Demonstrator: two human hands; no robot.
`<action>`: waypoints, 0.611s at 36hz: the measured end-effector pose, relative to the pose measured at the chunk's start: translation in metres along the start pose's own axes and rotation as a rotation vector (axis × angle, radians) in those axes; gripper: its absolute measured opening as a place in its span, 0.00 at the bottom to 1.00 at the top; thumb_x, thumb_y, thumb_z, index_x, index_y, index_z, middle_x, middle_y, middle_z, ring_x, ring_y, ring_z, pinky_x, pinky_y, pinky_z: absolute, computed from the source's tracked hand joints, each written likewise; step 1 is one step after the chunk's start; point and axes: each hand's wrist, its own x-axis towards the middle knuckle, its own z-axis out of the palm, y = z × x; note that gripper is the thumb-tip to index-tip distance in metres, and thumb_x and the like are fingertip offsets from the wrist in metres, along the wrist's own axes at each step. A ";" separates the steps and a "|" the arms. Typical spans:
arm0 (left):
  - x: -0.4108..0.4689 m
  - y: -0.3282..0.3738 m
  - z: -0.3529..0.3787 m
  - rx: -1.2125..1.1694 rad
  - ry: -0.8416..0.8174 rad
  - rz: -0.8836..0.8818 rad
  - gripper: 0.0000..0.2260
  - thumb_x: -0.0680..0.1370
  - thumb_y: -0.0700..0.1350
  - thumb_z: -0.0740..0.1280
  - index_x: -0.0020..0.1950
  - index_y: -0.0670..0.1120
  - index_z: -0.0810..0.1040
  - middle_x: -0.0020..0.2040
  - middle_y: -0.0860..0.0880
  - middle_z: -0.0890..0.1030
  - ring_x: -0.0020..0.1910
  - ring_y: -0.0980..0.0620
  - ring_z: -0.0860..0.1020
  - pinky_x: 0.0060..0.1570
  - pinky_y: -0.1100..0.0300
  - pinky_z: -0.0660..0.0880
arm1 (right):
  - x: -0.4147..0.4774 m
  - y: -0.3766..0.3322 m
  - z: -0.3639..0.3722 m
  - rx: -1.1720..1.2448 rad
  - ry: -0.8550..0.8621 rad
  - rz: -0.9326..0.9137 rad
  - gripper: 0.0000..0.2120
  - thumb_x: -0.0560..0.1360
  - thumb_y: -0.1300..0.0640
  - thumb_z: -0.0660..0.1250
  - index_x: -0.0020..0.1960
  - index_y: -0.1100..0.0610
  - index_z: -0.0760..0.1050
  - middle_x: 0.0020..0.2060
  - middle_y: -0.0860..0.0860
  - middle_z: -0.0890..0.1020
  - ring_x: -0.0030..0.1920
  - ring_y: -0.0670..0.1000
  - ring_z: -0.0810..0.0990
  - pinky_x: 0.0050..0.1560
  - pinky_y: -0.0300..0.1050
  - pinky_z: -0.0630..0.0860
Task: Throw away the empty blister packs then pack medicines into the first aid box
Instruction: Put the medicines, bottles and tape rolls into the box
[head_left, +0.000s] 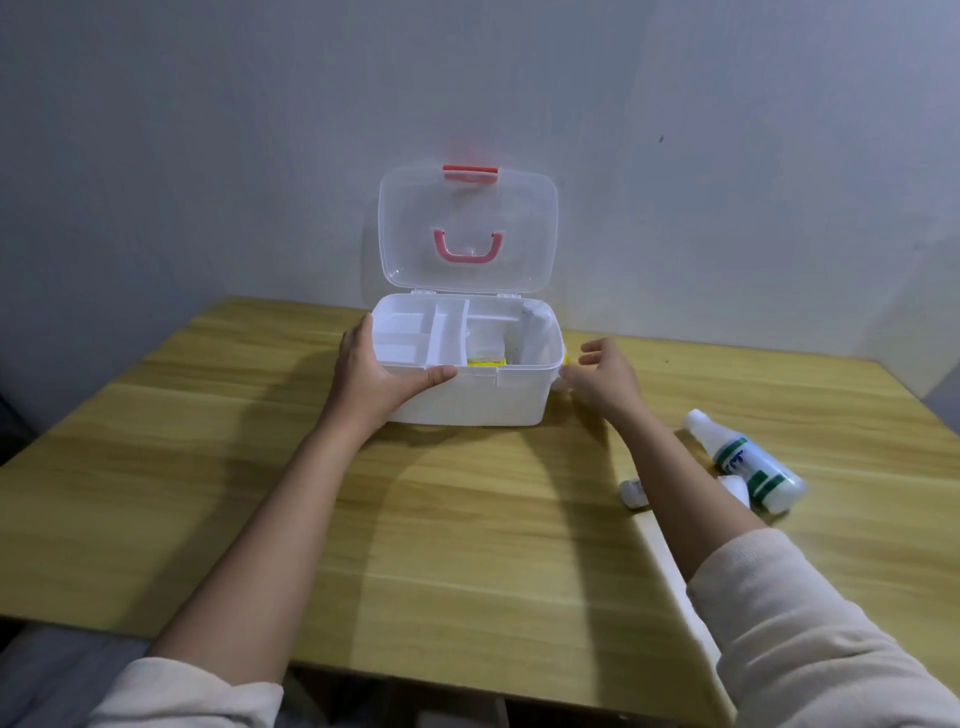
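While the box (467, 384) stood open on the wooden table (260, 467) against a grey wall (208, 130), I noted my left hand (374, 374) gripping its front-left corner; right hand (605, 379) spread, beside it. Bottle (748, 465) lay right.

We count one open first aid box (467, 395) between our two hands, one white bottle (748, 462) lying beyond the right hand (605, 382), and one small white item (635, 492) beside that forearm.

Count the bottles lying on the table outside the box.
1 clear: a bottle lying right of the right arm. Small white items beside it are partly hidden and could be more.
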 end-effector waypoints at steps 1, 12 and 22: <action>0.000 0.000 0.000 -0.001 0.004 0.000 0.44 0.56 0.62 0.78 0.68 0.52 0.68 0.65 0.51 0.70 0.60 0.56 0.68 0.57 0.60 0.66 | 0.000 0.003 0.002 -0.019 -0.038 0.006 0.26 0.69 0.58 0.71 0.64 0.60 0.67 0.60 0.57 0.75 0.53 0.54 0.75 0.47 0.43 0.68; 0.000 0.000 0.000 0.003 0.001 0.006 0.44 0.55 0.63 0.77 0.68 0.52 0.69 0.65 0.50 0.71 0.63 0.52 0.70 0.60 0.57 0.69 | 0.001 0.008 0.013 -0.065 0.102 -0.054 0.10 0.72 0.57 0.65 0.50 0.63 0.75 0.42 0.56 0.80 0.46 0.56 0.76 0.38 0.42 0.66; 0.000 0.002 0.000 0.009 0.007 -0.011 0.43 0.57 0.61 0.79 0.68 0.51 0.68 0.65 0.52 0.69 0.63 0.54 0.68 0.60 0.58 0.67 | 0.006 0.000 -0.006 0.138 0.315 -0.002 0.08 0.71 0.58 0.60 0.43 0.61 0.75 0.44 0.62 0.84 0.49 0.61 0.81 0.51 0.52 0.77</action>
